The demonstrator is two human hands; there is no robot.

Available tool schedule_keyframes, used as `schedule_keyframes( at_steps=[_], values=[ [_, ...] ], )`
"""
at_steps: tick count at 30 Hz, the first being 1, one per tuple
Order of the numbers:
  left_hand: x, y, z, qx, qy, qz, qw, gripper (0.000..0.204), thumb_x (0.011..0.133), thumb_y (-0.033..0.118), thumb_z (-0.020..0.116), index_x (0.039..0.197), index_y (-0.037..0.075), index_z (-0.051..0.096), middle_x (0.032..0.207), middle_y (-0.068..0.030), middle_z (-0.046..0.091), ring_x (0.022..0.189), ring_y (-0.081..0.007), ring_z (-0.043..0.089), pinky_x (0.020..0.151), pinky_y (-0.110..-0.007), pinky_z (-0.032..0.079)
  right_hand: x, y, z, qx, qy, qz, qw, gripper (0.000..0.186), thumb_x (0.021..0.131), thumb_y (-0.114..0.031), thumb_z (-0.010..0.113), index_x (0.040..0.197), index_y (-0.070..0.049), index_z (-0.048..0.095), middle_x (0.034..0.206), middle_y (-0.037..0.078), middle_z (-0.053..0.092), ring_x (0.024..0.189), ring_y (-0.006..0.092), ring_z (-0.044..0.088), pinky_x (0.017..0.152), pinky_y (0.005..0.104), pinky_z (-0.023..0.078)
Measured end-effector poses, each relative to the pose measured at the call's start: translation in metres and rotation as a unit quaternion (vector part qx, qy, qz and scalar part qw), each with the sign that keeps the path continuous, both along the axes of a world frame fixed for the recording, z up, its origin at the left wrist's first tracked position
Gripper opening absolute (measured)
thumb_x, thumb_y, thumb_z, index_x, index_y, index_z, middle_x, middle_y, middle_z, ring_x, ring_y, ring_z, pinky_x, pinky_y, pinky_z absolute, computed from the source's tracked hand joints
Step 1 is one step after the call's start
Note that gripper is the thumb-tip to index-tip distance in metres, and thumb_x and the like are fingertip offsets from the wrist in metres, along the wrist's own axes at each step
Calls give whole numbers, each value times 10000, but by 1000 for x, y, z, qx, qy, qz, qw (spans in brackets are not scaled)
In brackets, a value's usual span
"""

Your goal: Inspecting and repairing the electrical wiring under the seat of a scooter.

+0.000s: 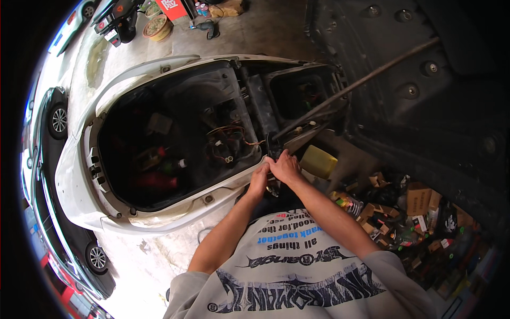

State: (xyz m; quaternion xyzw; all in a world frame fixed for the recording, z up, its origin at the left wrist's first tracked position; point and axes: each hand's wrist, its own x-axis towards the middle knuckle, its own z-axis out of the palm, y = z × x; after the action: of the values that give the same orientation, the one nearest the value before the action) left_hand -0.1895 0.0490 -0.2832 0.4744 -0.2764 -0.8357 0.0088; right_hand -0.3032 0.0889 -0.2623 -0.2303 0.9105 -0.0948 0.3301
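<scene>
A white scooter body [143, 226] lies across the middle, with a deep black storage compartment [196, 85] uncovered. Both hands meet at its near rim, beside the foot of a thin prop rod [366, 80]. My left hand [258, 179] is closed at the rim, its thumb against the other hand. Curled over a dark part at the same spot is my right hand [286, 167]; what either hand grips is hidden by the fingers. Loose coloured wires [231, 132] with white connectors lie just left of the hands. Dim bottles [175, 165] and a red object [159, 182] sit inside the compartment.
The rod reaches up to a raised black panel [404, 64] at right. A yellowish translucent container [319, 161] stands right of my hands. Cardboard boxes [418, 199] and bottles are heaped lower right. A power drill [208, 27] and potted plant [156, 27] are beyond; parked cars [69, 212] stand left.
</scene>
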Motion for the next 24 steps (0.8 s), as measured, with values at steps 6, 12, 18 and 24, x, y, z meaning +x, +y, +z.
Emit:
schedule_keyframes(
  at_steps=[6, 12, 18, 24],
  values=[
    [9, 7, -25, 6, -17, -11, 1000, 429, 913, 143, 490, 1307, -11, 418, 1154, -132, 576, 1014, -239, 595, 871, -381, 492, -10, 33, -30, -77, -104, 12, 992, 320, 828, -228, 534, 1051, 1, 528, 967, 224, 634, 929, 341, 622, 770, 450, 475],
    [2, 11, -33, -20, -10, -33, 999, 419, 857, 52, 510, 1263, -36, 459, 1057, -120, 597, 889, -190, 605, 714, -315, 515, -29, 56, -59, -193, -330, -63, 922, 447, 708, 100, 379, 1122, 22, 528, 957, 100, 638, 908, 150, 616, 708, 259, 481],
    [5, 12, -46, -32, -1, -35, 999, 469, 777, -6, 507, 1244, -32, 471, 1018, -114, 611, 832, -184, 612, 699, -304, 508, -30, 62, -61, -219, -412, -116, 877, 497, 681, 164, 384, 1133, 30, 541, 1010, 95, 641, 934, 158, 617, 737, 265, 489],
    [-1, 10, -43, -74, -18, -92, 993, 416, 765, 2, 541, 1180, -31, 536, 972, -107, 635, 820, -186, 610, 700, -292, 499, -31, 80, -88, -202, -246, -85, 944, 437, 698, 86, 449, 1113, 16, 566, 1021, 150, 645, 942, 227, 623, 804, 311, 488]
  ],
)
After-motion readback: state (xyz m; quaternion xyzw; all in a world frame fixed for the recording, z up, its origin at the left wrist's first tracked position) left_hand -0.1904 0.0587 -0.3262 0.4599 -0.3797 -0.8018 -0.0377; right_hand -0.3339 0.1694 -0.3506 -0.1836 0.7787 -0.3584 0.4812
